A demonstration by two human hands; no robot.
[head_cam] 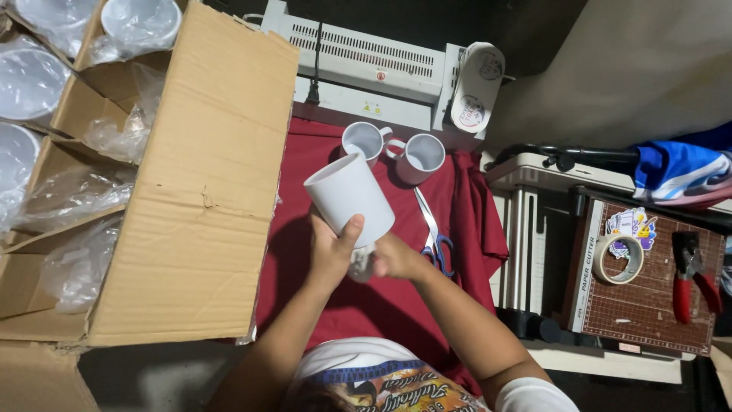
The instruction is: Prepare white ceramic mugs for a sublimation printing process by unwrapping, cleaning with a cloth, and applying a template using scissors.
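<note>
The left hand (329,252) holds a white mug (349,198) in the air above the red cloth (366,305) that covers the worktop. Its fingers are wrapped around the mug's lower body, thumb pressed on the near side, so they are clamped on the mug. The mug is tilted, its open mouth pointing toward 11 o'clock. The right hand (393,259) sits just beside the mug's base at 4 o'clock, its fingers curled in against the underside and touching the base; how tightly they close cannot be told.

At 12 o'clock from the held mug, 2 more white mugs (364,140) (422,156) stand upright on the cloth, side by side. A pair of blue-handled scissors (432,233) lies on the cloth at 3 o'clock, near the right hand. At 9 o'clock a large cardboard box (198,183) stands open, with plastic-wrapped mugs (137,23) inside. Far off at 3 o'clock, a tape roll (618,259) and red-handled pliers (688,278) rest on a brown cutting mat (648,305).
</note>
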